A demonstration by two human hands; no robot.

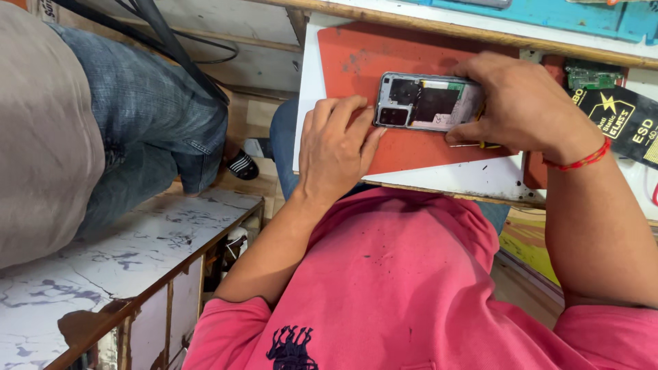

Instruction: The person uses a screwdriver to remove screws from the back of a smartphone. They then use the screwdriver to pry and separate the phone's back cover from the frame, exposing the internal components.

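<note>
Two bare hands meet over an opened smartphone with its back cover off, silver frame and dark inner parts exposed (426,101), which lies flat on a red-orange rubber work mat (356,51) on a white bench top (473,179). The left hand (334,147) rests on the mat with fingers loosely spread, its fingertips pressed against the phone's camera end, steadying it rather than closing round it. The right hand (522,106), a red thread bracelet (582,161) at its wrist, curls over the phone's far end and pinches a thin yellow-handled tool (480,144) whose shaft lies along the phone's lower edge; the tip is hidden under the fingers. A small green circuit board (591,77) and a black anti-static bag (627,120) lie just beyond that wrist. Beside the bench stands another person in blue jeans (147,113), near a white marbled counter (130,257). As I judge it, the left hand's light hold could let the phone skid on the mat if the tool is pushed hard, and a slipping tip might scratch the board or tear a ribbon cable; the loose circuit board sits close enough to the wrist to be knocked.
</note>
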